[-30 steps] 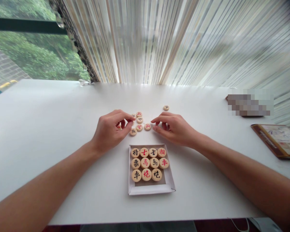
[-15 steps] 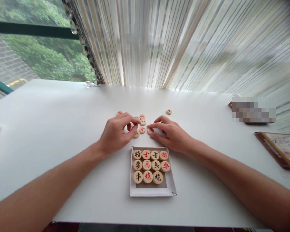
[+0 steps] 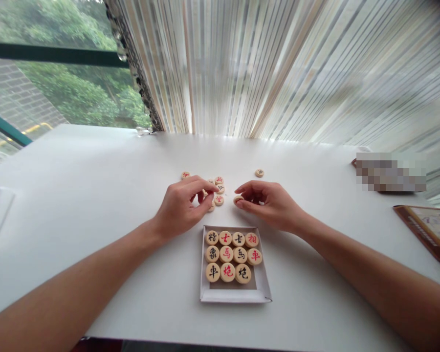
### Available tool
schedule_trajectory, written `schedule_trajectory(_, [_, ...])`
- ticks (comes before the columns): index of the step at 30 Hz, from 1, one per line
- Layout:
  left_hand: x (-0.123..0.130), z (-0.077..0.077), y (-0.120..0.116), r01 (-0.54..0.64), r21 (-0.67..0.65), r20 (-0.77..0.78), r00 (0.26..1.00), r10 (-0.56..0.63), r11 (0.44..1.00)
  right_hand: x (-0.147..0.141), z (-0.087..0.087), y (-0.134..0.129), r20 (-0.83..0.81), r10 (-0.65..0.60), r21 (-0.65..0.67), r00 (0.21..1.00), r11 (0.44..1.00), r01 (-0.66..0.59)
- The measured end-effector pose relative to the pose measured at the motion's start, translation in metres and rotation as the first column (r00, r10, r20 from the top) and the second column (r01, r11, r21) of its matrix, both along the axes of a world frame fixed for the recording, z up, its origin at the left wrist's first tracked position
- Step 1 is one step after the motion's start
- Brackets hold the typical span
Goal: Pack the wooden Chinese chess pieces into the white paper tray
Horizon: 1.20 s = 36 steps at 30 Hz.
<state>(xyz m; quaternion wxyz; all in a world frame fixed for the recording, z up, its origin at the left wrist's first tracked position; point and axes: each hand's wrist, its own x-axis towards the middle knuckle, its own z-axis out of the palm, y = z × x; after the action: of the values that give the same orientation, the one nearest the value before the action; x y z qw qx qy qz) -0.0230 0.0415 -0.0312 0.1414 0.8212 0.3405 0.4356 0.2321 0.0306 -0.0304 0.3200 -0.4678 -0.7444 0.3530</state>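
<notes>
Several small round wooden chess pieces lie together in the middle of the table, among them a red-marked piece [image 3: 219, 200] and a black-marked one [image 3: 220, 188]. Over their left side is my left hand [image 3: 185, 203], thumb and forefinger curved close together; what may be between the fingertips is too small to make out. My right hand [image 3: 271, 203] rests to the right with its thumb on a single piece [image 3: 238, 200], fingers curved and apart above it. Nearer to me sits a white open box [image 3: 236, 296] holding rows of larger pieces with red and black characters.
One small piece [image 3: 259, 173] lies alone behind my right hand, and a red-marked one [image 3: 185, 175] behind my left. At the right edge are a brown-bordered booklet [image 3: 430, 232] and a partly blurred brown object [image 3: 388, 176]. A striped curtain [image 3: 234, 68] hangs behind the white table [image 3: 132, 293].
My right hand has moved slightly right, away from the group, and the piece at its thumb has shifted right with it. The whole view has shifted a little.
</notes>
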Motion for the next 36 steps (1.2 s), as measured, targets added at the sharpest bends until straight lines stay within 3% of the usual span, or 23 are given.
schedule_trajectory(3, [0.003, 0.004, -0.005, 0.030, -0.078, 0.066, 0.997, -0.024, 0.996, -0.005, 0.007, -0.007, -0.269, -0.068, -0.201, 0.961, 0.979, 0.013])
schedule_trajectory(6, [0.006, 0.008, -0.010, 0.093, -0.216, 0.147, 0.987, -0.062, 0.972, -0.013, 0.020, -0.017, -0.484, -0.174, -0.416, 0.857, 0.908, -0.050])
schedule_trajectory(11, [0.009, 0.012, -0.017, 0.200, -0.426, 0.236, 0.966, -0.105, 0.882, -0.022, 0.033, -0.029, -0.602, -0.270, -0.565, 0.752, 0.809, -0.162])
schedule_trajectory(15, [0.010, 0.015, -0.021, 0.283, -0.511, 0.309, 0.942, -0.134, 0.811, -0.025, 0.032, -0.034, -0.627, -0.283, -0.569, 0.726, 0.803, -0.179])
schedule_trajectory(20, [0.013, 0.019, -0.023, 0.311, -0.548, 0.359, 0.926, -0.117, 0.776, -0.028, 0.029, -0.037, -0.624, -0.246, -0.535, 0.742, 0.826, -0.176])
schedule_trajectory(26, [0.015, 0.019, -0.027, 0.272, -0.502, 0.335, 0.936, -0.105, 0.821, -0.028, 0.031, -0.039, -0.579, -0.168, -0.395, 0.798, 0.914, -0.094])
schedule_trajectory(31, [0.015, 0.021, -0.032, 0.230, -0.409, 0.270, 0.955, -0.124, 0.883, -0.029, 0.031, -0.041, -0.556, -0.196, -0.372, 0.808, 0.928, -0.032])
schedule_trajectory(36, [0.018, 0.022, -0.034, 0.282, -0.468, 0.339, 0.933, -0.125, 0.838, -0.030, 0.031, -0.042, -0.572, -0.203, -0.387, 0.795, 0.921, -0.044])
